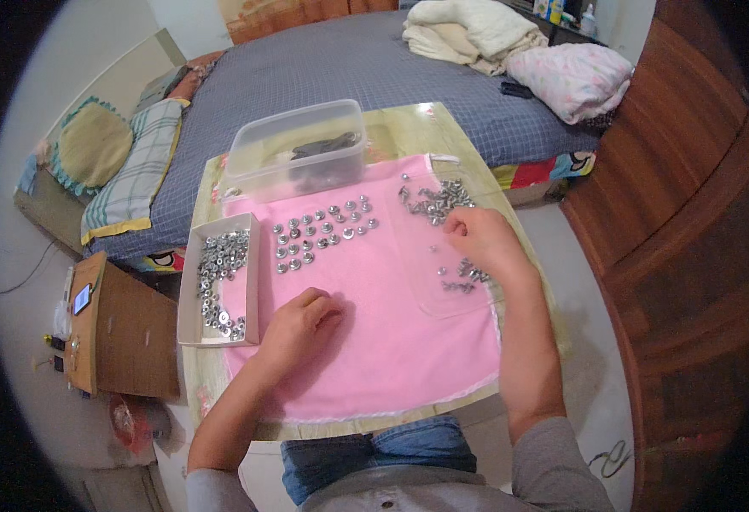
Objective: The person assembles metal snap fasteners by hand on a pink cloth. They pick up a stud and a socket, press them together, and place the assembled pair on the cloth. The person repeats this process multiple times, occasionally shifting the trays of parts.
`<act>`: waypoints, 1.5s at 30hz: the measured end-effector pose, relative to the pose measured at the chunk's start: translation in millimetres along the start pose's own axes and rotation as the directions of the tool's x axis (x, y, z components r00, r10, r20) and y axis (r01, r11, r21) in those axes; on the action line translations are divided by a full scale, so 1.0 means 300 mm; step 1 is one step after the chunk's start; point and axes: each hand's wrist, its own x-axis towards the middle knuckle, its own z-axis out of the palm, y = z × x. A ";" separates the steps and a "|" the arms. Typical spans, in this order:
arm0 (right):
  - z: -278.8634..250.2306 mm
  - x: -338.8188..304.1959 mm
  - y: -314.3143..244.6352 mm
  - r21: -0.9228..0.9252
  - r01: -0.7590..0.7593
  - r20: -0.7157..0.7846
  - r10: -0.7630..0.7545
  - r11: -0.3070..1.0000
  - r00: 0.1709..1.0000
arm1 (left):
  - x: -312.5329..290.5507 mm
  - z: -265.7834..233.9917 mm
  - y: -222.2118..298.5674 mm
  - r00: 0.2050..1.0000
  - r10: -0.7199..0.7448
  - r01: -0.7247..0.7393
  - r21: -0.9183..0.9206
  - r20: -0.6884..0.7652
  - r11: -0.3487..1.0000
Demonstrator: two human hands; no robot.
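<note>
My right hand (482, 239) reaches over a clear plastic lid (421, 290), its fingertips pinched together beside a pile of small silvery metal parts (444, 201). Whatever is between those fingertips is too small to make out. A second little heap of the same parts (474, 271) lies below the hand on the lid. On the pink cloth (374, 358), my left hand (304, 322) rests with its fingers curled in, and their inner side is hidden. Beyond it stand short rows of round metal pieces (308, 231), several with a stem on top.
Left of the rows, an open white cardboard box (255, 294) holds many metal nuts or rings. A clear plastic tub (251, 175) with dark items stands at the table's far side. Behind lies a bed (306, 68); a wooden cabinet (127, 328) stands at left, brown wooden doors (673, 171) at right.
</note>
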 end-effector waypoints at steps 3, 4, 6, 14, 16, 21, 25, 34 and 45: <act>-0.011 -0.011 0.018 -0.109 -0.025 -0.040 0.020 0.994 0.999 | -0.021 0.019 -0.024 0.996 0.011 -0.018 -0.089 -0.086 0.996; -0.024 -0.015 0.029 -0.143 -0.056 -0.028 0.052 0.988 0.998 | -0.024 0.024 -0.031 0.996 0.004 -0.016 -0.122 -0.094 0.992; -0.048 -0.020 0.044 -0.207 -0.113 0.006 0.117 0.972 0.993 | -0.022 0.031 -0.028 0.995 -0.019 0.001 -0.181 -0.102 0.983; -0.062 -0.027 0.048 -0.316 -0.105 0.210 0.177 0.943 0.962 | -0.021 0.031 -0.028 0.992 -0.032 0.003 -0.232 -0.123 0.973; -0.033 -0.024 0.050 -0.264 -0.056 0.205 0.113 0.963 0.972 | -0.023 0.029 -0.023 0.992 -0.072 0.042 -0.254 -0.107 0.966; 0.036 -0.012 0.017 -0.199 -0.006 0.189 0.044 0.980 0.981 | -0.028 0.034 -0.029 0.991 -0.092 0.060 -0.290 -0.097 0.955; 0.028 -0.019 -0.003 -0.160 0.000 0.188 0.030 0.987 0.982 | -0.020 0.036 -0.032 0.993 -0.063 0.034 -0.261 -0.103 0.965; 0.029 -0.020 -0.035 -0.046 -0.060 0.087 0.064 0.997 0.994 | -0.026 0.040 -0.068 0.995 -0.016 -0.004 -0.208 -0.093 0.978; 0.183 -0.068 -0.193 0.679 -0.063 0.290 -0.188 0.732 0.938 | -0.052 -0.005 -0.066 0.994 0.051 -0.072 -0.229 -0.097 0.971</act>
